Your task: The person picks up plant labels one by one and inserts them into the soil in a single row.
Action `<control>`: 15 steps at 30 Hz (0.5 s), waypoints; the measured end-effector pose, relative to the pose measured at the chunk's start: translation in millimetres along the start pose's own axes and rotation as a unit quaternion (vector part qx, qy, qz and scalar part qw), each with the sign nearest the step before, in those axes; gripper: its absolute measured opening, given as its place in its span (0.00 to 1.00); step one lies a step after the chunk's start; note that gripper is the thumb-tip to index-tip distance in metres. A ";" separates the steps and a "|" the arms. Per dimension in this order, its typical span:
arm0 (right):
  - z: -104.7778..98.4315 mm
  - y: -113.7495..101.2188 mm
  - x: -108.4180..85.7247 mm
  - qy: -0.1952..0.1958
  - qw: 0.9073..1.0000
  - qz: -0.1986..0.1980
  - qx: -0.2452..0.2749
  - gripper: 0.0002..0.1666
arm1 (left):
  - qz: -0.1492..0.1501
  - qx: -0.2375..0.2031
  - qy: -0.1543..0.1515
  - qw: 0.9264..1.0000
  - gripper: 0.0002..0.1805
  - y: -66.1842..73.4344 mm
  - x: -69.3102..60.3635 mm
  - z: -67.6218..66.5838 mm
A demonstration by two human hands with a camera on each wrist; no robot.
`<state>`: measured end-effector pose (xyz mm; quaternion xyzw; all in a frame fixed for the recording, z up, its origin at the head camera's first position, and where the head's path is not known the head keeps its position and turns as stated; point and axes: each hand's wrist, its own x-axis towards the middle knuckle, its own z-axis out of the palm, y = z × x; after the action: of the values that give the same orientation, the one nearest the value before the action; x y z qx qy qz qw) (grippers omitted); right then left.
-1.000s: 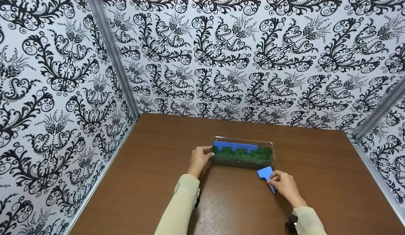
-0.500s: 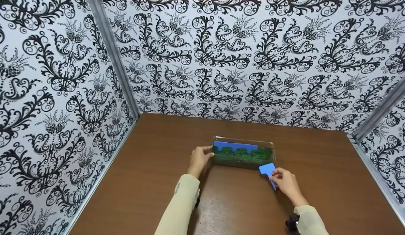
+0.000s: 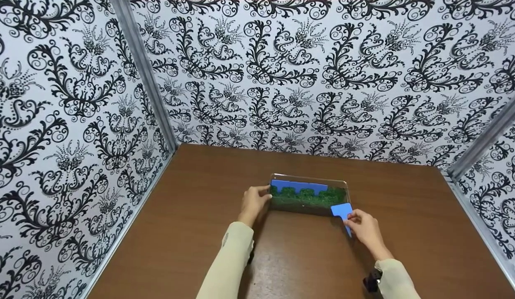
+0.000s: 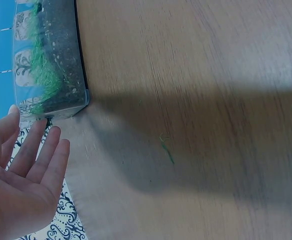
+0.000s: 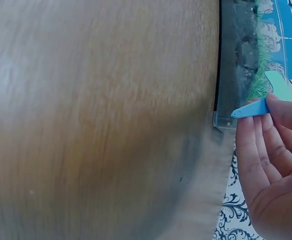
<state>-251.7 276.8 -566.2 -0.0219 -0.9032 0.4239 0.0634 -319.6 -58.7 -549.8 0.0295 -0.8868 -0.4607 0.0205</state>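
Note:
A clear plastic box (image 3: pixel 308 211) with dark soil and green grass (image 3: pixel 334 195) stands on the table. Along its back side, several blue T-shaped plant labels (image 3: pixel 301 185) stand upright in a row. At the box's left end my left hand (image 3: pixel 254 203) touches the wall with its thumb and index finger, the other fingers fairly straight (image 4: pixel 28 185). My right hand (image 3: pixel 363 228) pinches another blue plant label (image 3: pixel 342 210) by its stem between thumb and fingertips. That label is tilted, wide head up, before the box's front right corner; the right wrist view shows its pointed tip (image 5: pixel 238 113).
The brown wooden table (image 3: pixel 191 232) reaches to patterned black-and-white walls (image 3: pixel 282 83) with grey metal corner posts (image 3: pixel 145 74). A thin green strand (image 4: pixel 167 149) lies on the table near the box's left end.
My right hand has moved slightly up and away from me with the plant label, whose head now overlaps the box's front right corner. The left hand and the box have stayed put.

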 end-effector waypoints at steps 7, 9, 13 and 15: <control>-1.5 -1.5 2.8 0.009 1.000 0.000 0.013 0.04 | 0.007 0.006 0.002 1.000 0.19 -1.2 -0.1 -0.1; -1.5 -1.6 3.6 0.013 1.000 0.000 0.017 0.05 | 0.012 0.007 0.005 1.000 0.19 -2.1 -0.3 0.1; -2.4 -2.1 5.3 0.018 1.000 -0.004 0.018 0.05 | 0.014 0.003 0.007 1.000 0.18 -3.0 -0.5 0.6; -3.1 -3.0 6.1 0.020 1.000 -0.005 0.016 0.05 | 0.013 0.002 0.008 1.000 0.18 -2.7 -0.8 0.5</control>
<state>-257.3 277.9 -561.4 -0.0247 -0.8949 0.4376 0.0838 -318.7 -59.8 -552.3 0.0212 -0.8877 -0.4587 0.0334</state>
